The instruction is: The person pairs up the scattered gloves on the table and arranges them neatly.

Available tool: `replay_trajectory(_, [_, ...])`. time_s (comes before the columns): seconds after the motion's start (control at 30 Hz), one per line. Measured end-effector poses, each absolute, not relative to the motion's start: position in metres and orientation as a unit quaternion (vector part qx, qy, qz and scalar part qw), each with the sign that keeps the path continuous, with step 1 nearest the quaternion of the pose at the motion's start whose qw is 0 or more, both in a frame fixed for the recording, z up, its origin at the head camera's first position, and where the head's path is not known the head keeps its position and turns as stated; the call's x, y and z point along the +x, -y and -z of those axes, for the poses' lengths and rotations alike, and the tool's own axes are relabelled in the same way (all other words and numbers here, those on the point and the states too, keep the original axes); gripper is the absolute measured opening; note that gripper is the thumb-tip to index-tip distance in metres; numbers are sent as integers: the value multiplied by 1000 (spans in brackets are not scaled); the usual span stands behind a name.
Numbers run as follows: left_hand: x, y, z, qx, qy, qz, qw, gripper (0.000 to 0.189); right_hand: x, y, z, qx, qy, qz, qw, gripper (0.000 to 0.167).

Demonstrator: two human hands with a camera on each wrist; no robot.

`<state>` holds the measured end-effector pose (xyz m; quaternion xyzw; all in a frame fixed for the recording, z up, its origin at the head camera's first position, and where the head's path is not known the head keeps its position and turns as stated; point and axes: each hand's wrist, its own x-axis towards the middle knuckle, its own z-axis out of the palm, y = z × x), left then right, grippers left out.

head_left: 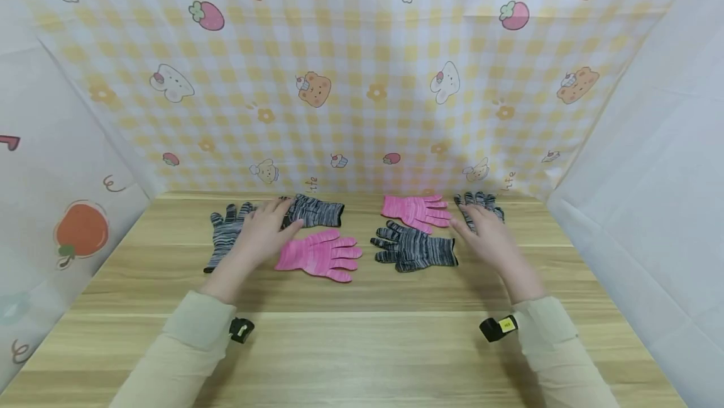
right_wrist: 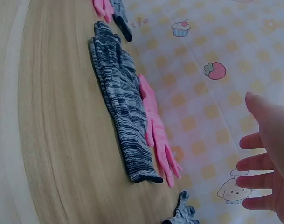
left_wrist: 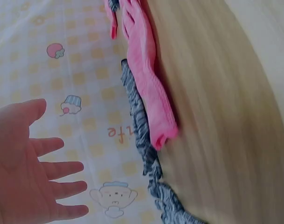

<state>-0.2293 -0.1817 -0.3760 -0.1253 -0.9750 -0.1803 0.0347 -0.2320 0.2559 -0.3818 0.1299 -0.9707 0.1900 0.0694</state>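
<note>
My left hand (head_left: 264,227), fingers spread, hovers between two grey-black knit gloves: one at the far left (head_left: 224,236) and one (head_left: 319,212) lying crosswise near the back. A pink glove (head_left: 319,255) lies just right of that hand. On the right side, my right hand (head_left: 488,236) reaches over another grey-black glove (head_left: 474,199), partly covering it in the head view. To its left lie a second pink glove (head_left: 417,210) and a grey-black glove (head_left: 415,246) in front of it. Both wrist views show the left palm (left_wrist: 16,172) and right palm (right_wrist: 277,163) holding nothing.
The gloves lie on a wood-grain table (head_left: 362,345). Behind it hangs a yellow checked cloth (head_left: 362,131) with cartoon prints, and white sheets stand at the left (head_left: 34,163) and right (head_left: 656,144). A dark wrist camera (head_left: 241,330) sits by the left cuff, another (head_left: 498,327) by the right.
</note>
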Motion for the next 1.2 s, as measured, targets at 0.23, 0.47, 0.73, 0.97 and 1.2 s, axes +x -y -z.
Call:
replay_trajectory(0.23, [-230,166,381,-131,966,219,45,69,-230,-256,391,130,962,-228,78,58])
replay_trajectory(0.47, [-230,148,383,-119,955,268,34,68,-230,-253,397,131,954,-256,86,47])
replay_trajectory(0.73, [-230,128,384,-92,936,339,24,64,-232,-252,402,117,951,-269,95,44])
replay_trajectory(0.97, [-232,111,389,-75,915,395,18,60,-234,-251,409,104,944,-297,96,40])
replay_trajectory(1.2, [-231,96,390,-68,895,441,8,57,-239,-249,411,90,940,-317,90,39])
